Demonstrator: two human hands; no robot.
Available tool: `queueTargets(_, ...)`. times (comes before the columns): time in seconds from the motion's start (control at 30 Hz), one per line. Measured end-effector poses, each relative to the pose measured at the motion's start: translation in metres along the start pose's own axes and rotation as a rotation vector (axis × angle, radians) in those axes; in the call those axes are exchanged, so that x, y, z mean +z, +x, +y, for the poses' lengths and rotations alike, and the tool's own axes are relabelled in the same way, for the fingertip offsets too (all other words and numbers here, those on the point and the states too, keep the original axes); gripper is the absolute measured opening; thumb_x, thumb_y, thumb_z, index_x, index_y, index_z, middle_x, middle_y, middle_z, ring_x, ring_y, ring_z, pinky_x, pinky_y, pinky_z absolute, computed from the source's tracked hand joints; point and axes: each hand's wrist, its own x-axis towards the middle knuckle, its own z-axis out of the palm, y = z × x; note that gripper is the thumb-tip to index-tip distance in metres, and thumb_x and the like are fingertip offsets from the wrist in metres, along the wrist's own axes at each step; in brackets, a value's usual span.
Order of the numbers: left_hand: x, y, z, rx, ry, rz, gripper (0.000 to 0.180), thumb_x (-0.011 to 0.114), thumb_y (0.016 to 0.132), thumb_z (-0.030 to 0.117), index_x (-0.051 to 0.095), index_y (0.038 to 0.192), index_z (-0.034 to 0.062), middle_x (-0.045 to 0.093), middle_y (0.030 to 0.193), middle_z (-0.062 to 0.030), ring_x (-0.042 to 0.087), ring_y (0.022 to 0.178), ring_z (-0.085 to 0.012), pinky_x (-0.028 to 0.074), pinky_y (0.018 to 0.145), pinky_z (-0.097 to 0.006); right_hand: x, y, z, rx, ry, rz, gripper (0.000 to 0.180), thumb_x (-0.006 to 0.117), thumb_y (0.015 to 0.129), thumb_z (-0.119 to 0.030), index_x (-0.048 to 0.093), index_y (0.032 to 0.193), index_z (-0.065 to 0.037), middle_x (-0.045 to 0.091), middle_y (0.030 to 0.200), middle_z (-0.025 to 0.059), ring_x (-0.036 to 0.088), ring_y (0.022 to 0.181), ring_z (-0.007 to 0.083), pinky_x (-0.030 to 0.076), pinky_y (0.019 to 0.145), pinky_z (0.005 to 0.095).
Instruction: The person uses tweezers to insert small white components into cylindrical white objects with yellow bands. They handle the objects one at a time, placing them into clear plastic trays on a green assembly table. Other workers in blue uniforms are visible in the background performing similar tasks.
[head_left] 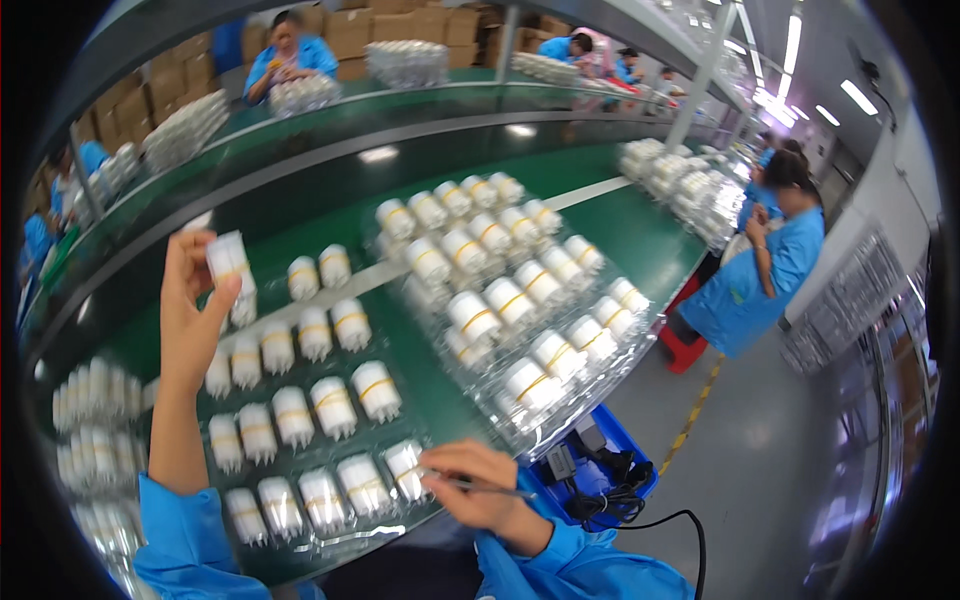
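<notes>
My left hand (197,300) is raised over the far left of a clear plastic tray, its thumb and fingers closed on a white cylindrical part (229,258). Below it, rows of white cylindrical parts with yellow bands (292,416) stand in the tray. At the tray's near right corner is my right hand (480,484), fingers curled round a thin metal tool (490,488) that points to the right. Its fingertips are next to the corner white part (405,470); whether they touch it I cannot tell.
A stack of filled clear trays (520,300) stands to the right on the green bench (640,215). More filled trays (95,455) are at the far left. A blue bin (600,470) with black cables and adapters sits below the bench edge. Co-workers in blue work nearby, one at right (765,255).
</notes>
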Motion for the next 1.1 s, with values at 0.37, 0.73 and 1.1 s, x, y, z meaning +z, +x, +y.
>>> queueTargets(0.37,-0.003,-0.191,0.085,-0.200,-0.141,-0.050,0.060,0.068,0.076,0.002,0.048,0.132,-0.0046,0.046,0.118,-0.0125,0.049,0.110,-0.0200,0.039,0.098,-0.031,0.017,0.017,-0.045,0.058,0.496,0.085,0.022,0.068,0.084,-0.010,0.064,0.100,0.004,0.062,0.098,0.0194,0.063,0.085,0.0228,0.055,0.075,0.0307)
queueTargets(0.73,0.000,-0.230,0.067,-0.002,-0.210,0.006,0.056,0.061,0.077,-0.009,0.048,0.131,-0.0028,0.048,0.124,-0.0190,0.052,0.114,-0.0278,0.044,0.093,-0.034,0.069,0.032,-0.095,-0.041,0.417,-0.312,0.020,0.074,0.077,-0.002,0.070,0.096,0.003,0.071,0.093,0.0138,0.068,0.086,0.0246,0.053,0.072,0.0306)
queueTargets(1.1,-0.004,-0.239,0.064,0.007,-0.158,0.088,0.059,0.060,0.068,-0.013,0.055,0.126,-0.0035,0.053,0.117,-0.0197,0.054,0.105,-0.0300,0.044,0.090,-0.035,0.080,0.033,-0.102,-0.063,0.348,-0.404,0.018,0.072,0.077,0.001,0.070,0.094,0.004,0.071,0.091,0.0145,0.068,0.082,0.0238,0.054,0.069,0.0296)
